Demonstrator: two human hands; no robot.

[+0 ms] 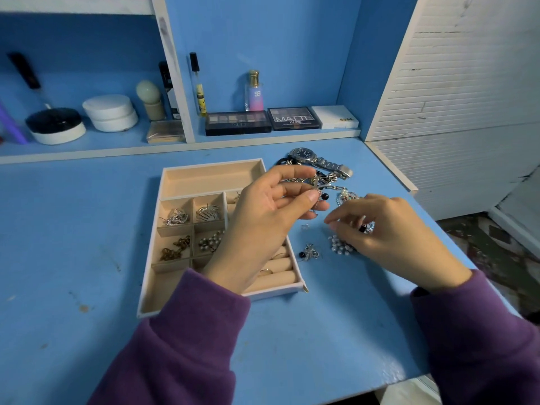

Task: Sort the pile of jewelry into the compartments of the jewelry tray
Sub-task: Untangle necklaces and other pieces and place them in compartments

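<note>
A beige jewelry tray (210,173) lies on the blue desk, with silver earrings (176,216), bronze pieces (175,248) and pearl earrings (211,242) in its small compartments. My left hand (263,217) hovers over the tray's right side, pinching a small silver earring with a dark bead (321,192). To the right lies the jewelry pile (327,176), topped by a silver watch (318,160). My right hand (388,232) rests over loose pieces, its fingertips closed on a small dark-beaded piece (363,228). A pearl cluster (340,246) and a silver earring (311,252) lie beside it.
Eyeshadow palettes (238,122), a white box (334,116) and perfume bottles (254,90) stand on the back ledge. Round jars (111,112) sit on the left shelf. The desk's right edge (467,258) drops off beside a white slatted panel (467,83).
</note>
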